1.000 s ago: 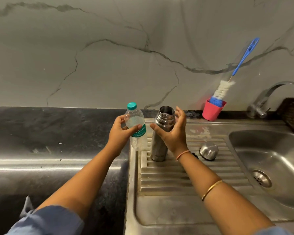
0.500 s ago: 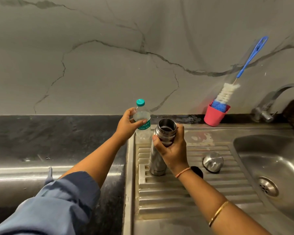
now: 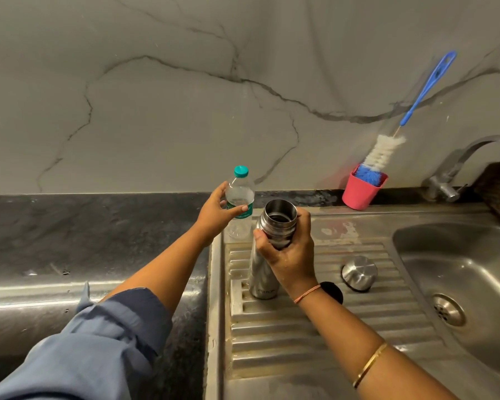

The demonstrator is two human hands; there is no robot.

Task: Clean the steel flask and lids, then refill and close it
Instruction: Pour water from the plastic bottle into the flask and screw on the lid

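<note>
At the dark stone surface [image 3: 70, 235] under a veined marble wall, the left hand [image 3: 214, 215] grips a capped water bottle [image 3: 240, 197]. The right hand [image 3: 292, 252] wraps the open steel flask [image 3: 272, 241] standing on the draining board [image 3: 315, 327], half-hiding a black lid [image 3: 334, 291] beside the steel cap [image 3: 359, 273].

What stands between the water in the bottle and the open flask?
Only the bottle's own teal cap, still on. The flask mouth is open and uncovered, held by the right hand; the left hand holds the bottle beside it.
</note>
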